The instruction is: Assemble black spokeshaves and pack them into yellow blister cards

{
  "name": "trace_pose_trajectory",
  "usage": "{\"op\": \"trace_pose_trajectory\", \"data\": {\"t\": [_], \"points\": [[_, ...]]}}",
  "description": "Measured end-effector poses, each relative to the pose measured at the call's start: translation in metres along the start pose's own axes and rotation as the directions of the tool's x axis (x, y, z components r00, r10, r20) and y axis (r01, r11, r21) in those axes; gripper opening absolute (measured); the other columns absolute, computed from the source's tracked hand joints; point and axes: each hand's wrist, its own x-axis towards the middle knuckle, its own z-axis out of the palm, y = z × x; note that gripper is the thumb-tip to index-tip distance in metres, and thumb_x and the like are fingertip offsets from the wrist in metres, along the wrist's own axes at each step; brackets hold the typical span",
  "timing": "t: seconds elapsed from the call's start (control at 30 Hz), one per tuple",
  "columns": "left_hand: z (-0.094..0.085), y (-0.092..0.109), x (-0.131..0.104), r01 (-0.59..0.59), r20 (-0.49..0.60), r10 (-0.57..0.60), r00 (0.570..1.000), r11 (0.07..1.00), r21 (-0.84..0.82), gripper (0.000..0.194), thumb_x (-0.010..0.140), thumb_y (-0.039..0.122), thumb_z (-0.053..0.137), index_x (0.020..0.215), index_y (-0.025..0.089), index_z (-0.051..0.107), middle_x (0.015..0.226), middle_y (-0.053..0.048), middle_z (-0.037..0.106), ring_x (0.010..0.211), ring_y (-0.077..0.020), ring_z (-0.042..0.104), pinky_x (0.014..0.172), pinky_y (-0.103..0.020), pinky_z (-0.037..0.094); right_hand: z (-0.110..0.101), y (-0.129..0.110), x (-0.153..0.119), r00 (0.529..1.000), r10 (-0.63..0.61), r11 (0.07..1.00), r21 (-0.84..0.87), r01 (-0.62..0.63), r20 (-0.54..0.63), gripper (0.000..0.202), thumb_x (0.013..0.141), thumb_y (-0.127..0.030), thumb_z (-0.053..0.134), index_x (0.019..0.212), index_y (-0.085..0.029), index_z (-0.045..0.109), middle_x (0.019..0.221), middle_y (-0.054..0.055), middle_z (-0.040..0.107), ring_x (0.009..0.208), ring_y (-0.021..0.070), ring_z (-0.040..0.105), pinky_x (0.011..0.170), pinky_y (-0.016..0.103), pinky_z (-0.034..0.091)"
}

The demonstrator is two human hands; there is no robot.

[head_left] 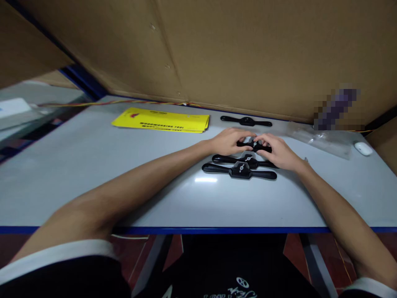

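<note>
Both my hands grip one black spokeshave (255,144) with a grey metal blade plate in its middle. My left hand (231,141) is closed around its left handle, and my right hand (277,151) around the right handle. Just nearer to me lies a second spokeshave (226,159), its right end partly under my right hand. In front of that one rests another spokeshave (241,170), fully in sight. A further black spokeshave (246,121) lies beyond my hands, near the back of the table.
Yellow printed sheets (161,121) reading "woodworking tool" lie stacked at the back left. Clear plastic bags (322,142) and a white mouse (363,149) are on the right. A cardboard wall (217,54) closes off the back of the grey table (149,194), with a twisted cable (124,102) along it.
</note>
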Motion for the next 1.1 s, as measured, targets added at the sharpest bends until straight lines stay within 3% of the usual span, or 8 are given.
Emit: {"op": "trace_pose_trajectory", "data": {"t": [0.17, 0.3, 0.47, 0.7, 1.1], "points": [[-0.0026, 0.0087, 0.0024, 0.087, 0.041, -0.094, 0.995, 0.984, 0.155, 0.074, 0.096, 0.076, 0.05, 0.142, 0.021, 0.068, 0.095, -0.009, 0.077, 0.081, -0.025, 0.067, 0.072, -0.03, 0.041, 0.0003, -0.0013, 0.0001, 1.0, 0.01, 1.0, 0.025, -0.01, -0.01, 0.028, 0.093, -0.029, 0.063, 0.121, -0.025, 0.063, 0.112, 0.009, 0.07, 0.101, 0.0274, 0.064, 0.093, 0.045, 0.05], [-0.0008, 0.0113, 0.0035, 0.152, 0.016, -0.158, 0.987, 0.969, 0.197, 0.073, 0.097, 0.077, 0.048, 0.138, 0.022, 0.072, 0.087, -0.008, 0.077, 0.078, -0.026, 0.068, 0.07, -0.031, 0.041, 0.0003, -0.0032, 0.0006, 1.0, 0.002, 1.0, 0.029, -0.002, -0.001, 0.023, 0.094, -0.03, 0.063, 0.117, -0.026, 0.062, 0.114, 0.009, 0.07, 0.101, 0.0272, 0.064, 0.092, 0.044, 0.049], [0.0027, 0.009, 0.0024, 0.141, -0.007, -0.142, 0.99, 0.977, 0.157, 0.073, 0.098, 0.075, 0.044, 0.138, 0.021, 0.072, 0.086, -0.008, 0.077, 0.078, -0.0272, 0.069, 0.07, -0.033, 0.042, 0.0003, -0.0042, 0.0017, 1.0, 0.007, 1.0, 0.029, -0.007, 0.003, 0.02, 0.093, -0.029, 0.062, 0.112, -0.025, 0.059, 0.112, 0.008, 0.07, 0.101, 0.0263, 0.063, 0.091, 0.042, 0.048], [0.0024, 0.0071, 0.0019, 0.101, 0.036, -0.109, 0.993, 0.98, 0.172, 0.068, 0.101, 0.067, 0.041, 0.144, 0.02, 0.067, 0.101, -0.011, 0.08, 0.087, -0.0274, 0.072, 0.076, -0.032, 0.046, 0.0023, -0.0044, 0.0016, 1.0, 0.005, 0.999, 0.051, -0.005, -0.01, 0.016, 0.093, -0.03, 0.06, 0.107, -0.025, 0.053, 0.112, 0.009, 0.068, 0.101, 0.0259, 0.062, 0.091, 0.042, 0.047], [-0.0008, 0.0083, 0.0028, 0.025, 0.079, -0.033, 0.996, 0.994, 0.104, 0.054, 0.103, 0.056, 0.042, 0.127, 0.016, 0.069, 0.081, -0.006, 0.073, 0.069, -0.0224, 0.062, 0.067, -0.031, 0.037, 0.0015, -0.0058, 0.0043, 1.0, 0.004, 0.998, 0.058, -0.003, -0.011, 0.015, 0.091, -0.029, 0.061, 0.101, -0.026, 0.05, 0.105, 0.007, 0.066, 0.096, 0.0255, 0.06, 0.088, 0.041, 0.047]]}}
